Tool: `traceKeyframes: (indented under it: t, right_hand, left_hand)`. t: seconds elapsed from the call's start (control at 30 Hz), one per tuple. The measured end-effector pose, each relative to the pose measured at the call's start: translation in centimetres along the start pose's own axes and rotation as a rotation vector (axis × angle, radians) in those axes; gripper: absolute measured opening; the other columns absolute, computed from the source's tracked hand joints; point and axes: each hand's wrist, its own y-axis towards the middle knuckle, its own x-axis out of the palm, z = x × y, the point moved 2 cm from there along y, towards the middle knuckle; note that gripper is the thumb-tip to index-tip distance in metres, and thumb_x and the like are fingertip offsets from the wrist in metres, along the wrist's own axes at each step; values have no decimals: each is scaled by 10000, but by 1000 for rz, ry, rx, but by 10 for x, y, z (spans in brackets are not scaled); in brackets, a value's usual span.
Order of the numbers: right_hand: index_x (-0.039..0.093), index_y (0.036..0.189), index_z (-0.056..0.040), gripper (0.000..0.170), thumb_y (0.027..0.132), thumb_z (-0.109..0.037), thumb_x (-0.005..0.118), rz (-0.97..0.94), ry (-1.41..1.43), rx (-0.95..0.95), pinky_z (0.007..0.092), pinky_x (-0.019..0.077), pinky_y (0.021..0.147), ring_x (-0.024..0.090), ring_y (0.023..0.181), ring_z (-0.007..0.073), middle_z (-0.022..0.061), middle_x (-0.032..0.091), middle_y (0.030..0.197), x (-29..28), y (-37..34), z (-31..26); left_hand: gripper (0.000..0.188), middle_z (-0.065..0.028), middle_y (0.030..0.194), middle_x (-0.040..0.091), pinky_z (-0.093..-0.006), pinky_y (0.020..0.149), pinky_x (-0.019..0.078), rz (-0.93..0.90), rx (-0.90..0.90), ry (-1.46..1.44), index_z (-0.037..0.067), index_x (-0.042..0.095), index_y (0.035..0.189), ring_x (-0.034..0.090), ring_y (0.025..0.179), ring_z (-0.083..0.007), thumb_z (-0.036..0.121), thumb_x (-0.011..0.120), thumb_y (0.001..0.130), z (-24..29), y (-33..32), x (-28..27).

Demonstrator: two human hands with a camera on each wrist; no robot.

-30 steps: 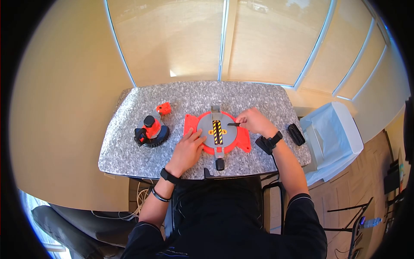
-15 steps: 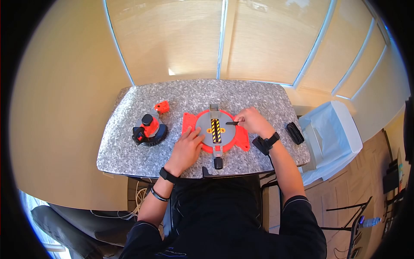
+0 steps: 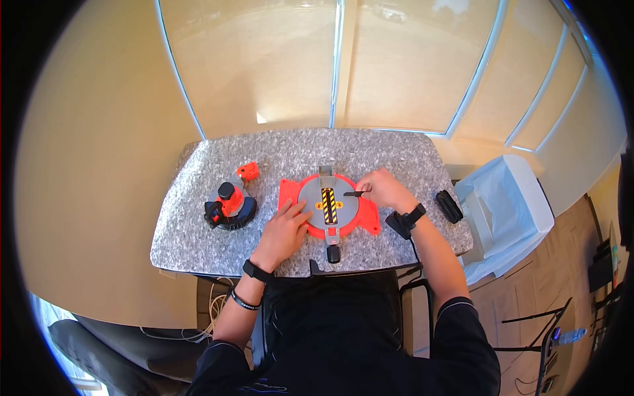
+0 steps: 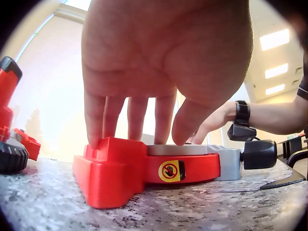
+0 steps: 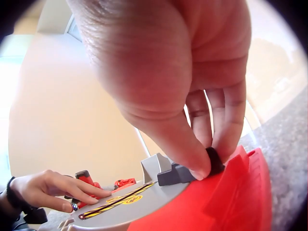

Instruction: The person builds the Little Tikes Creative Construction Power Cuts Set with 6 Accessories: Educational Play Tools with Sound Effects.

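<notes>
A toy miter saw base (image 3: 310, 210) in red and grey, with a yellow-and-black striped slot, lies flat on the granite-patterned table. My left hand (image 3: 284, 231) rests on its left side, fingers extended down onto the red edge and the grey disc in the left wrist view. Between thumb and fingers, my right hand (image 3: 385, 190) pinches a small dark piece (image 5: 175, 174) with a black rounded end. That piece is low over the right part of the disc, beside the red rim. A black knob (image 3: 333, 254) sticks out at the base's near end.
The red and black toy saw head (image 3: 230, 203) stands on the left of the table, with a small red block (image 3: 247, 171) behind it. A black case (image 3: 449, 206) lies near the right edge. Beyond that edge is a bin with a pale liner (image 3: 512, 218).
The whole head view has shifted slightly. Both hands keep nearly the same places on the base, and the dark piece in my right hand has tilted a little.
</notes>
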Motion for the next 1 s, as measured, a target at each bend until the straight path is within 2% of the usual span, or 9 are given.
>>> traceKeyframes:
  t: [0.23, 0.33, 0.4, 0.5, 0.63, 0.73, 0.8, 0.93, 1.0]
  right_hand:
    - [775, 938, -16, 191, 761, 38, 726, -47, -17, -21, 346, 589, 718, 745, 759, 253, 155, 760, 842, -1, 1, 5]
    - [768, 967, -13, 177, 797, 13, 729, -69, 10, -14, 347, 589, 732, 749, 779, 243, 158, 767, 869, -1, -1, 11]
    - [755, 993, -7, 144, 853, -29, 726, 7, 189, 12, 338, 588, 755, 749, 801, 214, 147, 772, 893, -3, -3, 19]
    - [749, 997, -7, 122, 896, -67, 719, 65, 170, 102, 328, 586, 778, 744, 814, 192, 135, 768, 888, -16, -4, 31]
    - [753, 977, -10, 107, 897, -76, 726, 124, 184, 185, 321, 584, 773, 739, 810, 182, 132, 761, 873, -31, -10, 56]
    - [759, 925, -19, 108, 844, -90, 762, 196, 129, 189, 331, 585, 746, 744, 801, 197, 135, 755, 842, -34, -13, 88]
    - [748, 850, -22, 143, 765, -122, 806, 181, -41, 247, 372, 585, 720, 742, 776, 251, 141, 749, 816, -35, -17, 102]
    - [729, 801, -39, 177, 729, -136, 858, 123, -231, 320, 358, 559, 662, 707, 708, 225, 104, 725, 752, -31, -25, 123]
    - [709, 762, -48, 245, 671, -172, 899, 153, -321, 395, 387, 556, 658, 701, 702, 267, 124, 711, 731, -28, -28, 133]
  left_hand:
    - [345, -147, 1477, 600, -472, 1111, 494, -21, -11, -14, 86, 716, 1288, 533, 1382, -402, 139, 681, 948, 2, 0, -5]
    - [346, -144, 1479, 596, -470, 1110, 495, -19, 3, -9, 87, 716, 1289, 530, 1384, -398, 137, 682, 948, 0, 0, -5]
    - [351, -143, 1481, 595, -469, 1109, 496, -15, 13, -3, 88, 713, 1293, 531, 1384, -397, 136, 683, 947, -2, 0, -4]
    - [357, -144, 1483, 590, -467, 1106, 498, -15, 15, -5, 89, 709, 1296, 532, 1383, -391, 135, 686, 942, -1, 0, -4]
    - [358, -162, 1478, 579, -467, 1096, 503, -4, 26, 1, 70, 699, 1287, 542, 1369, -382, 135, 693, 935, 0, -1, -5]
    - [355, -181, 1470, 571, -470, 1088, 505, 1, 6, -15, 44, 689, 1275, 550, 1355, -383, 135, 698, 932, 1, 0, -8]
    - [356, -188, 1467, 570, -470, 1086, 505, 11, 12, -18, 36, 684, 1273, 555, 1346, -385, 136, 700, 932, 0, 0, -9]
    - [350, -193, 1426, 581, -465, 1096, 496, 40, 8, -42, 27, 678, 1262, 555, 1333, -384, 129, 687, 928, 3, 0, -16]
    - [359, -191, 1416, 585, -465, 1092, 498, 48, 13, -28, 28, 672, 1272, 558, 1326, -383, 131, 688, 929, 3, 0, -19]
